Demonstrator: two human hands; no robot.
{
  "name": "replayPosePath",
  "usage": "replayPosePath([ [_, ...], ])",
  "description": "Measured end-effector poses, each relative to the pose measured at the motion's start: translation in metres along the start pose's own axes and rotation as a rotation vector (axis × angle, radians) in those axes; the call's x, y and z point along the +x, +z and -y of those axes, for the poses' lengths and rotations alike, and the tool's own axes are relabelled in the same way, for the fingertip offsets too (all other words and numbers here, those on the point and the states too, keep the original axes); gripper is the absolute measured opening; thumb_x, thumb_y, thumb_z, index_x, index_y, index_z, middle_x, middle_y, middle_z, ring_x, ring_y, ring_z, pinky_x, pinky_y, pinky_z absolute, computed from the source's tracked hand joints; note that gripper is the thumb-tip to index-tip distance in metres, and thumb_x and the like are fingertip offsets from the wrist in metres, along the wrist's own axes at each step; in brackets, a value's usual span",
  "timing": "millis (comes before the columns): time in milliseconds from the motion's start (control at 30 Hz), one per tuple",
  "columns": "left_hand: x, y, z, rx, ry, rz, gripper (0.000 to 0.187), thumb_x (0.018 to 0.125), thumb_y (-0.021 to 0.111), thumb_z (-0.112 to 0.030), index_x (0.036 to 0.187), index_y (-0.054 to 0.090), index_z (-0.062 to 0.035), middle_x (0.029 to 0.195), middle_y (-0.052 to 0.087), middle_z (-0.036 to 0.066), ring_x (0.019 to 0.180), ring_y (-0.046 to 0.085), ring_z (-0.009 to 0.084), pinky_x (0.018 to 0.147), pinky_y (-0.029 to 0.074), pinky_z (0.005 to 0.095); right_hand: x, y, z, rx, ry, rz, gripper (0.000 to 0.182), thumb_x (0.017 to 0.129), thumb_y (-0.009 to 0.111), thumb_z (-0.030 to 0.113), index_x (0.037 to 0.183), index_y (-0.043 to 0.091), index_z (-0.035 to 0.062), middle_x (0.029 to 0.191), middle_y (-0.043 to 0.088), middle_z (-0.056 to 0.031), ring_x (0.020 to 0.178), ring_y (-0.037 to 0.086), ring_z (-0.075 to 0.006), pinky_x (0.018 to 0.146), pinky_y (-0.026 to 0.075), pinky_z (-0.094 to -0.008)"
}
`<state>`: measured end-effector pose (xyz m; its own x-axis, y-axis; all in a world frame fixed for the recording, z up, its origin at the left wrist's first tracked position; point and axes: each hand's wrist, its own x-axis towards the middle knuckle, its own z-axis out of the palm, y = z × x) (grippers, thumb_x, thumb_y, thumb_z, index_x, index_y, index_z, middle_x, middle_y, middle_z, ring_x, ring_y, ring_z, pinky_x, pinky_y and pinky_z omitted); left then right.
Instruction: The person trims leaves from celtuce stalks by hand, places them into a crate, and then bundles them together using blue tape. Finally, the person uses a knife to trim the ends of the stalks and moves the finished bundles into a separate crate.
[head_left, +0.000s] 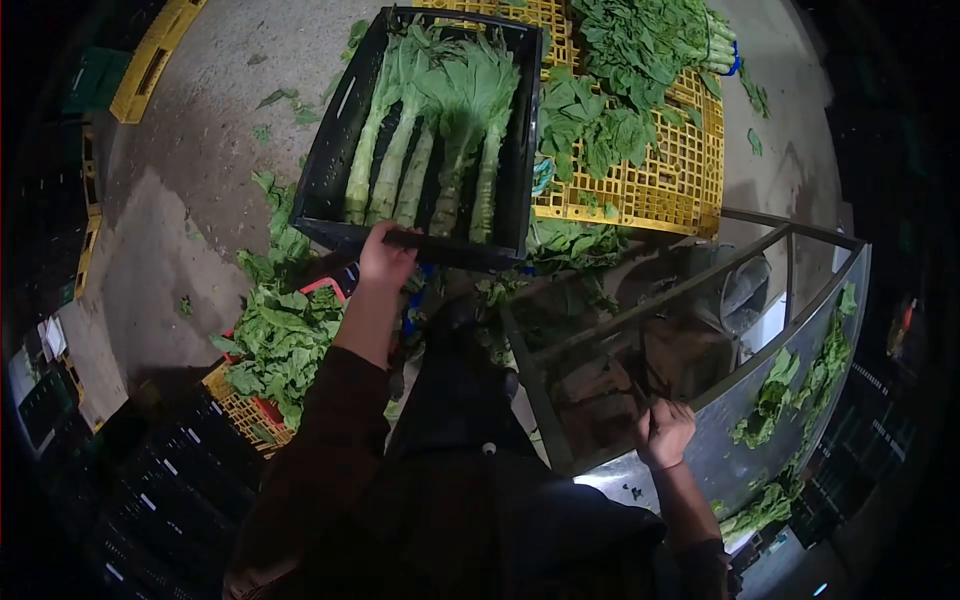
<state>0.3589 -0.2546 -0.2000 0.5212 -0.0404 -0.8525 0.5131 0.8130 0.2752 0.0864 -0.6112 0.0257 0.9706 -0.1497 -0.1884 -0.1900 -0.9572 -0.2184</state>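
Observation:
My left hand (388, 257) is closed around the near rim of a black plastic crate (330, 160). Inside the crate lie several celtuce stalks (412, 175), side by side, their leafy tops toward the far end. My right hand (665, 433) is a fist over the near part of a metal-framed table (715, 440). Whether that fist holds something thin and dark or only nears the frame cannot be made out. Loose green leaves (770, 400) lie on the table's metal top.
Beyond the crate, a yellow plastic pallet (670, 165) carries a leafy celtuce bundle (650, 40). A red crate (325, 290) heaped with leaves (285, 340) stands at left. Black crates (190, 490) are stacked lower left. Leaf scraps litter the concrete floor (215, 150).

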Motion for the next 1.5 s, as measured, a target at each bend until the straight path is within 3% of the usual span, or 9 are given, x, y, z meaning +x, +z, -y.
replayPosePath([
  [233,-0.048,-0.039,-0.035,-0.007,0.026,0.032,0.02,0.082,0.056,-0.014,0.068,0.043,-0.007,0.059,0.045,0.006,0.064,0.05,0.0247,0.09,0.047,0.0459,0.001,0.0,0.002,0.02,0.012,-0.014,0.011,0.071,0.061,0.013,0.068,0.052,0.0062,0.065,0.056,-0.0129,0.063,0.056,-0.0341,0.06,0.042,-0.0411],
  [433,-0.054,-0.053,-0.032,-0.014,-0.015,-0.186,0.017,0.084,0.053,-0.015,0.073,0.043,-0.0065,0.065,0.048,0.008,0.067,0.049,0.0248,0.089,0.044,0.0443,0.001,-0.004,0.004,0.004,-0.005,-0.081,0.011,0.071,0.061,0.013,0.067,0.052,0.0071,0.061,0.056,-0.0103,0.06,0.056,-0.0307,0.059,0.043,-0.0389],
  [833,-0.02,-0.025,-0.039,0.271,-0.088,-0.232,0.013,0.085,0.052,-0.017,0.081,0.042,-0.008,0.075,0.047,0.007,0.072,0.05,0.0263,0.074,0.046,0.0455,-0.009,-0.001,0.003,0.043,0.021,-0.208,0.016,0.076,0.06,0.019,0.065,0.054,0.0087,0.06,0.059,-0.0081,0.06,0.059,-0.0274,0.06,0.044,-0.0391],
  [1067,-0.019,0.009,-0.067,0.381,-0.05,-0.171,0.008,0.083,0.047,-0.015,0.079,0.044,-0.01,0.07,0.046,0.006,0.067,0.05,0.0254,0.07,0.045,0.0489,-0.012,0.002,0.001,0.044,0.04,-0.231,0.018,0.077,0.06,0.02,0.065,0.054,0.0082,0.062,0.06,-0.0089,0.061,0.06,-0.0276,0.062,0.043,-0.0396],
  [1233,-0.02,0.027,-0.086,0.574,-0.045,-0.311,0.012,0.083,0.044,-0.014,0.072,0.043,-0.01,0.065,0.047,0.005,0.066,0.05,0.0242,0.069,0.045,0.0458,-0.008,0.001,0.001,0.026,0.098,-0.135,0.015,0.075,0.061,0.021,0.067,0.056,0.0099,0.063,0.06,-0.0081,0.064,0.06,-0.027,0.063,0.043,-0.0389],
  [1367,0.005,0.009,-0.111,0.264,-0.197,-0.301,0.011,0.082,0.046,-0.013,0.073,0.044,-0.0091,0.065,0.048,0.006,0.067,0.051,0.0255,0.07,0.046,0.0447,-0.001,-0.003,0.004,0.017,0.142,-0.003,0.014,0.074,0.061,0.022,0.069,0.055,0.0108,0.065,0.06,-0.0083,0.068,0.061,-0.0276,0.067,0.045,-0.0395],
  [1400,-0.007,0.022,-0.106,0.361,-0.138,-0.286,0.01,0.082,0.046,-0.012,0.073,0.045,-0.0085,0.065,0.049,0.007,0.067,0.051,0.0261,0.072,0.046,0.0452,0.002,-0.007,0.004,-0.048,0.222,0.17,0.017,0.076,0.061,0.024,0.082,0.058,0.0088,0.074,0.063,-0.0112,0.073,0.062,-0.0296,0.071,0.047,-0.0407],
  [1433,-0.015,0.031,-0.106,0.459,-0.08,-0.27,0.009,0.082,0.047,-0.011,0.073,0.045,-0.008,0.065,0.049,0.007,0.067,0.051,0.0268,0.075,0.047,0.0458,0.011,-0.006,0.011,-0.049,0.229,0.178,0.017,0.076,0.061,0.024,0.082,0.058,0.0088,0.074,0.063,-0.0112,0.073,0.062,-0.0296,0.071,0.047,-0.0407],
  [1500,-0.013,0.036,-0.113,0.456,-0.101,-0.245,0.008,0.082,0.048,-0.01,0.074,0.046,-0.0074,0.067,0.051,0.008,0.069,0.052,0.0278,0.078,0.046,0.0468,0.034,0.006,0.022,0.067,0.54,0.181,0.04,0.081,0.064,0.03,0.107,0.056,0.002,0.086,0.064,-0.0175,0.083,0.063,-0.0305,0.078,0.048,-0.039],
])
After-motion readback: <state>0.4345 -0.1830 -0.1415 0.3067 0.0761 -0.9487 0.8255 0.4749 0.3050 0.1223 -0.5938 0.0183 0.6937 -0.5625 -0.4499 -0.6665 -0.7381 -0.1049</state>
